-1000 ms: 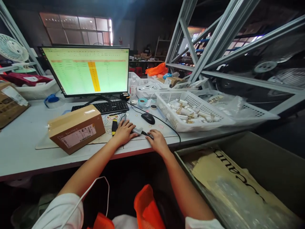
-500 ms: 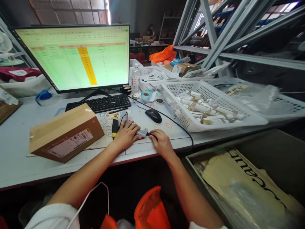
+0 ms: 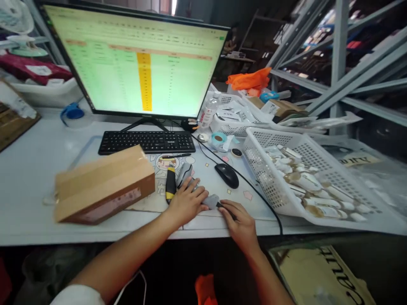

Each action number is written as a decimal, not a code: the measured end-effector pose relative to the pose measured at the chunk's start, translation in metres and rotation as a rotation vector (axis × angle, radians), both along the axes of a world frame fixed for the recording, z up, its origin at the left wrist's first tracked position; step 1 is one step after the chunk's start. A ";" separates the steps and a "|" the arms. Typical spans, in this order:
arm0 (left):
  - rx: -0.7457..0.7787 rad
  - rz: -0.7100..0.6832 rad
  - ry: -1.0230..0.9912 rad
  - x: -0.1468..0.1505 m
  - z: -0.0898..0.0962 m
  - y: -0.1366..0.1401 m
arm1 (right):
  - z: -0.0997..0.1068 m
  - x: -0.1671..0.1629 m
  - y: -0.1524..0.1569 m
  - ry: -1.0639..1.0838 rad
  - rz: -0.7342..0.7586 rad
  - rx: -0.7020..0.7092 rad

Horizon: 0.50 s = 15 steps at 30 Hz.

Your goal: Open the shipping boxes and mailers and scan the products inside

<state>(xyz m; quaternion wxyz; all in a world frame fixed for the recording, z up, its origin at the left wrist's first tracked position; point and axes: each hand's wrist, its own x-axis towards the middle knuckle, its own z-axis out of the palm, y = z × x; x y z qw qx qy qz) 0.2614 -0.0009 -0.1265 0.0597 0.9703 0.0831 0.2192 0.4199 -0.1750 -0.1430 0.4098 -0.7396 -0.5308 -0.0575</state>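
A grey handheld device shaped like a barcode scanner [image 3: 185, 171] lies on the printed desk mat. My left hand [image 3: 187, 202] is closed over its middle, covering part of it. At the device's near right end, my right hand [image 3: 238, 218] pinches a thin black piece [image 3: 219, 204] that looks like a plug or cable end; the fingers hide most of it. A black-and-yellow utility knife [image 3: 171, 186] lies just left of the device. Beyond it rests a black pen [image 3: 176, 156]. The black mouse [image 3: 227, 175] sits up and right of my hands.
A cardboard box [image 3: 104, 186] stands on the left, before the keyboard [image 3: 146, 142] and monitor [image 3: 140, 63]. To the right, a white basket [image 3: 270, 190] holds many small packets. A black cable [image 3: 254, 190] runs to the desk edge. Behind are a bottle [image 3: 210, 111] and tape roll [image 3: 218, 139].
My view has tilted down and shifted left, so the desk appears lower and further right. Both hands keep nearly the same place on the grey device and the black piece.
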 end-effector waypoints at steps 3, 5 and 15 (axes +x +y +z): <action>0.063 -0.041 -0.092 -0.005 0.020 -0.002 | 0.004 0.008 0.006 -0.073 -0.019 -0.024; 0.075 -0.028 -0.224 -0.035 0.039 -0.012 | 0.013 0.004 0.008 -0.163 -0.048 0.024; -0.523 0.620 0.253 -0.372 -0.053 -0.149 | -0.040 -0.138 -0.056 -0.004 0.008 0.064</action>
